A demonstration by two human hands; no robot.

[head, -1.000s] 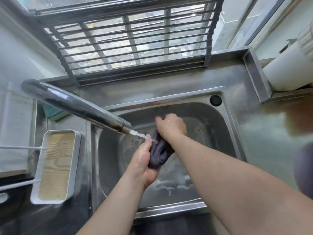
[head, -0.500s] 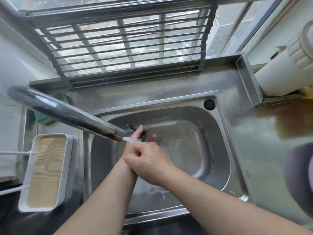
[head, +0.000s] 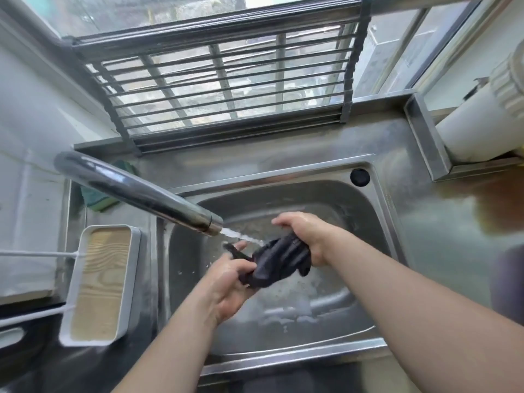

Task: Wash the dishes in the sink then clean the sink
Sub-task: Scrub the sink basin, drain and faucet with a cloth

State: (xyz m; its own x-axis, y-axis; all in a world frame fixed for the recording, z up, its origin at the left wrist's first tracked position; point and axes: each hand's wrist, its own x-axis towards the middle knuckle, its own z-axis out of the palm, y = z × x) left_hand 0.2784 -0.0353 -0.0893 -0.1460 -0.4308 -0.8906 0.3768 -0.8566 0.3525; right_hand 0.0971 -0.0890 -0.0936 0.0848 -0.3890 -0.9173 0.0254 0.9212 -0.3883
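Over the steel sink basin [head: 365,222], both hands work a dark cloth [head: 279,262] under the water stream [head: 241,236] running from the chrome faucet spout [head: 136,191]. The left hand [head: 226,287] has its fingers curled round the cloth's lower end; the right hand [head: 306,236] grips the upper end, fingers wrapped over it. The cloth hangs above the basin floor, well apart from the walls, with open basin to the right and behind the hands. The spout crosses close above the left hand, narrowing the room there. Foam patches [head: 289,319] lie on the basin floor toward the near rim.

A white tray with a wooden insert [head: 99,285] sits left of the sink, and a green sponge [head: 99,197] is half hidden behind the spout. A drying rack [head: 226,78] leans against the window. A white cylinder [head: 482,131] at the right is cut off by the picture's edge. The drain is not visible, and the cloth's folds are too dark to tell its exact kind.

Half a second ago the hands were pressed together, the right over the left, with the cloth nearly hidden; they have now drawn apart and the cloth is stretched between them.
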